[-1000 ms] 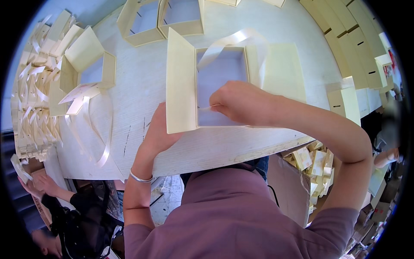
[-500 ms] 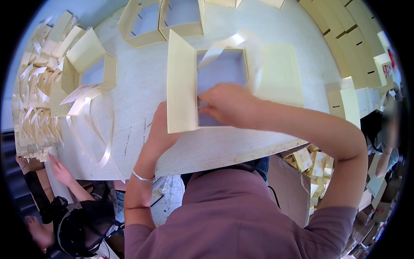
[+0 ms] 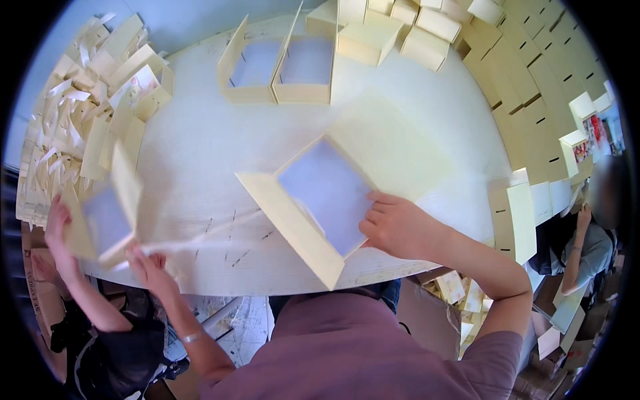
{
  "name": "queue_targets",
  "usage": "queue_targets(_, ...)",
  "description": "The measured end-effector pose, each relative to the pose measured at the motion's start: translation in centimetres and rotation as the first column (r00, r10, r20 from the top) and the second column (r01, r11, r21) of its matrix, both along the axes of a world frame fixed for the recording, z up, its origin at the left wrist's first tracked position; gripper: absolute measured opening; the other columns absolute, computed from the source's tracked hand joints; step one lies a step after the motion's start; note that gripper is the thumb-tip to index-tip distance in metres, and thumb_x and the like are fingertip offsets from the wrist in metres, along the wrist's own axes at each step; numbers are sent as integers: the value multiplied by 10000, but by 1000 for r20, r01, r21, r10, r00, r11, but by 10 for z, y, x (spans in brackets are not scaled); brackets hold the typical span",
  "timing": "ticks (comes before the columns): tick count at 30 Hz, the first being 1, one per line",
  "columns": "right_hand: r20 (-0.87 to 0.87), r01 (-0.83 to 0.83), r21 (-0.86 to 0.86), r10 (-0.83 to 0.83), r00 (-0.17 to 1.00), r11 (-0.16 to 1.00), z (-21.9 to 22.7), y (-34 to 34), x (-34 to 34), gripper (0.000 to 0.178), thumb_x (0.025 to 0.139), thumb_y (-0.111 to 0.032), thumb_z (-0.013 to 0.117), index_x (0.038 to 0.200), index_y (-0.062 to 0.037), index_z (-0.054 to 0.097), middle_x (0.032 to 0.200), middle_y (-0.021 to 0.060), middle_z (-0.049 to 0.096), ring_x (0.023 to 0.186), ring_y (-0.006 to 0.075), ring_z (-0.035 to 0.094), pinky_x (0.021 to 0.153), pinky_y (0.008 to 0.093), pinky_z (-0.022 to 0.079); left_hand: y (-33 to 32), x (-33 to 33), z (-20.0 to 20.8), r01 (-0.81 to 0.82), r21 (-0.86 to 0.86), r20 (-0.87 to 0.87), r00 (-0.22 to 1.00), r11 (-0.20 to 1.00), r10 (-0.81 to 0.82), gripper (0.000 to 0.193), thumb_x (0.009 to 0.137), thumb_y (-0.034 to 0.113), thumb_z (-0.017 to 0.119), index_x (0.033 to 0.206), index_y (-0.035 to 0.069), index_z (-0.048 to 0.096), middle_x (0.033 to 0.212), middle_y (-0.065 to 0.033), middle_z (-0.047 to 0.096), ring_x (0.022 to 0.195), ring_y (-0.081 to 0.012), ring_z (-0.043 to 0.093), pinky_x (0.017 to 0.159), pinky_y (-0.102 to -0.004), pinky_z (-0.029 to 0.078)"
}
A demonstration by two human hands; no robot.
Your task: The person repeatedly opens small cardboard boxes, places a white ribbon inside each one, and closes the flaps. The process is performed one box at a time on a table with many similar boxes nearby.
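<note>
A cream box [image 3: 327, 193] with a pale lilac inside lies turned on the table in front of me. Its side flap [image 3: 293, 230] stands up at the left, and a pale cover panel [image 3: 400, 143] spreads out at the right, blurred. My right hand [image 3: 403, 227] grips the box's right wall, fingers bent over the edge. Out to the left, my left hand [image 3: 152, 270] is closed on a white ribbon [image 3: 213, 235], which stretches, smeared by motion, toward the box. Close by my left fingers, a co-worker's hand [image 3: 59, 220] holds another open box [image 3: 107, 220].
Two open boxes [image 3: 303, 92] stand at the far side of the white table [image 3: 193, 140]. Closed boxes [image 3: 367, 41] lie behind them. Ribboned boxes [image 3: 57, 147] pile up at the left; stacked boxes [image 3: 533, 100] line the right. A carton [image 3: 433, 313] with small boxes is below the table edge.
My left hand has moved left from the box, drawing the ribbon out. The box has turned, and my right hand has gone from its inside to its right wall. The co-worker now holds a box.
</note>
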State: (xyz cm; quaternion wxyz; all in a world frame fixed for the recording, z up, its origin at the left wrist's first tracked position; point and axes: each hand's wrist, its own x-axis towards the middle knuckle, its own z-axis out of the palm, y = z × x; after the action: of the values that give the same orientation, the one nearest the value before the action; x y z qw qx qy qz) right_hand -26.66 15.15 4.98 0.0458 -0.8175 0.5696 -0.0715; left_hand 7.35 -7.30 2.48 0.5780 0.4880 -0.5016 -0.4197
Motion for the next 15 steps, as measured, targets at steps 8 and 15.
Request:
queue_targets(8, -42, -202, -150, 197, 979, 968, -21, -106, 20, 238, 810, -259, 530, 662, -76, 504, 609, 45, 528, 655, 200, 539, 800, 332, 378, -8, 162, -53, 530, -271, -786, 359, 804, -503, 120, 902, 83, 357, 894, -12, 430, 922, -106, 454, 895, -200, 417, 831, -309, 344)
queue_targets(15, -108, -263, -221, 245, 964, 939, -17, -175, 41, 196, 760, -240, 558, 633, -97, 513, 586, 30, 528, 624, 200, 527, 683, 316, 355, -6, 104, -41, 133, 70, -426, 900, 989, -91, 83, 886, 116, 415, 833, 52, 419, 661, -21, 407, 629, -131, 423, 642, -259, 391)
